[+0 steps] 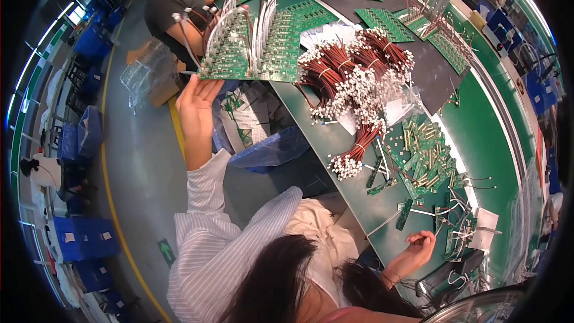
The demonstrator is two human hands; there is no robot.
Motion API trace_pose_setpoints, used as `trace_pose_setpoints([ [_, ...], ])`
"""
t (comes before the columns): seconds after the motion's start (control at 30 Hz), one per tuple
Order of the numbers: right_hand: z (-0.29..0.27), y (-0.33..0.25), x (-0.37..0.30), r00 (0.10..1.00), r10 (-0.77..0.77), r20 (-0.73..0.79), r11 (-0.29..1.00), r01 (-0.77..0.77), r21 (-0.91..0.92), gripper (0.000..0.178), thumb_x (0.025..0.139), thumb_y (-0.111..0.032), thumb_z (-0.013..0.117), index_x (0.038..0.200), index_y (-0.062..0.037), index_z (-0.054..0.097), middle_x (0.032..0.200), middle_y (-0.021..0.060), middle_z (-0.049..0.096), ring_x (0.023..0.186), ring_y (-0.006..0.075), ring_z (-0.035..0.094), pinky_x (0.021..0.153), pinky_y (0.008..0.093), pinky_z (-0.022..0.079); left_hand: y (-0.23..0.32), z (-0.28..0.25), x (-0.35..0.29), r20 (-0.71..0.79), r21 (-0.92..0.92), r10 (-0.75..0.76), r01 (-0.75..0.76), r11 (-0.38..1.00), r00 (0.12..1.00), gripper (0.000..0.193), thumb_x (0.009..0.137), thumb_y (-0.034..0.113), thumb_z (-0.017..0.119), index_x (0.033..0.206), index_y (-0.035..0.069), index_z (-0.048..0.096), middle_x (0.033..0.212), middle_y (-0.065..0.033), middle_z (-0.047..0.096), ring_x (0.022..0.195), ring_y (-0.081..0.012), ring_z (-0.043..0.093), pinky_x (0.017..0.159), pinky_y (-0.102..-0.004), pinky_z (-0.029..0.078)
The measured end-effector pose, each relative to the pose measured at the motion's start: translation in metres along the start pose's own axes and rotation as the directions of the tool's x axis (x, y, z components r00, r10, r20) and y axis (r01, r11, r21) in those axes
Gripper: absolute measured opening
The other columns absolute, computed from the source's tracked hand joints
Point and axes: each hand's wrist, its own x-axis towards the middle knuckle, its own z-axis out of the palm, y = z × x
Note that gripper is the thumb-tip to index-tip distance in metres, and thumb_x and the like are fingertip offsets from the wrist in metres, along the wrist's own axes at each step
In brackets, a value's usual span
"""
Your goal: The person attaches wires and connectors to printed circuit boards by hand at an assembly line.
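My left hand [200, 104] grips the near left corner of a large green circuit board panel [278, 63], its fingers partly hidden under the edge. Rows of white cables [263, 30] and a few dark red ones with white plugs stand up from that panel, which reaches over the bench's left edge. Low over the bench at the right, my right hand [414, 256] has its fingers curled together; whether anything is in them I cannot make out. Beside it lie small green circuit boards with wires [457, 227].
Bundles of dark red cables with white plugs [365, 75] fill the bench's middle, by a heap of small boards [427, 155]. More panels [388, 25] lie farther back. A blue-lined bin [272, 152] stands below the bench's left edge. Another person [173, 9] is at the far left.
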Motion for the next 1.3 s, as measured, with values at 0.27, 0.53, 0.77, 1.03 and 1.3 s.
trace_pose_setpoints([
  [0.27,-0.005,-0.002,-0.011,1.0,-0.012,-0.005,1.0,0.012,-0.016,0.022,0.085,-0.018,0.037,0.081,0.0006,0.048,0.061,0.0057,0.043,0.057,0.0131,0.042,0.054,0.0245,0.034,0.013,0.011,-0.021,0.186,-0.087,-0.098,0.116,0.989,0.978,0.026,0.088,0.012,0.041,0.103,-0.007,0.05,0.1,-0.017,0.057,0.097,-0.0256,0.054,0.092,-0.0398,0.04],
  [0.53,-0.049,0.008,-0.036,0.982,-0.001,-0.188,0.996,-0.016,-0.087,0.026,0.086,-0.017,0.039,0.077,0.0032,0.052,0.06,0.0065,0.048,0.056,0.0126,0.046,0.053,0.024,0.039,-0.028,0.092,-0.023,0.425,-0.151,-0.23,0.319,0.936,0.876,0.026,0.088,0.014,0.041,0.1,-0.006,0.051,0.1,-0.0167,0.056,0.097,-0.0254,0.053,0.091,-0.0407,0.039],
  [0.77,-0.089,0.008,-0.076,0.968,0.095,-0.234,0.995,-0.082,0.063,0.022,0.087,-0.012,0.039,0.082,0.0027,0.054,0.063,0.0044,0.052,0.058,0.0084,0.049,0.057,0.0213,0.041,-0.054,0.188,-0.007,0.869,0.034,-0.324,0.609,0.793,0.374,0.029,0.088,0.012,0.042,0.107,-0.008,0.049,0.109,-0.0161,0.054,0.102,-0.0236,0.05,0.096,-0.0359,0.035],
  [1.03,-0.135,0.024,-0.141,0.886,0.115,-0.45,0.99,-0.068,0.12,0.02,0.085,-0.008,0.036,0.082,0.0026,0.053,0.063,0.004,0.051,0.06,0.0084,0.048,0.058,0.0211,0.04,-0.116,0.365,-0.153,0.896,0.393,-0.404,0.754,0.526,-0.185,0.026,0.087,0.01,0.044,0.103,-0.01,0.05,0.107,-0.0184,0.054,0.104,-0.0256,0.049,0.1,-0.0381,0.032],
  [1.3,-0.162,0.021,-0.165,0.812,0.023,-0.584,0.99,0.062,0.125,0.021,0.087,-0.009,0.035,0.084,0.0027,0.053,0.064,0.0054,0.052,0.059,0.0093,0.048,0.058,0.0219,0.041,-0.099,0.41,-0.345,0.825,0.563,-0.423,0.612,0.555,-0.375,0.027,0.084,0.015,0.049,0.098,-0.008,0.052,0.103,-0.0194,0.055,0.103,-0.0276,0.051,0.096,-0.0369,0.037],
])
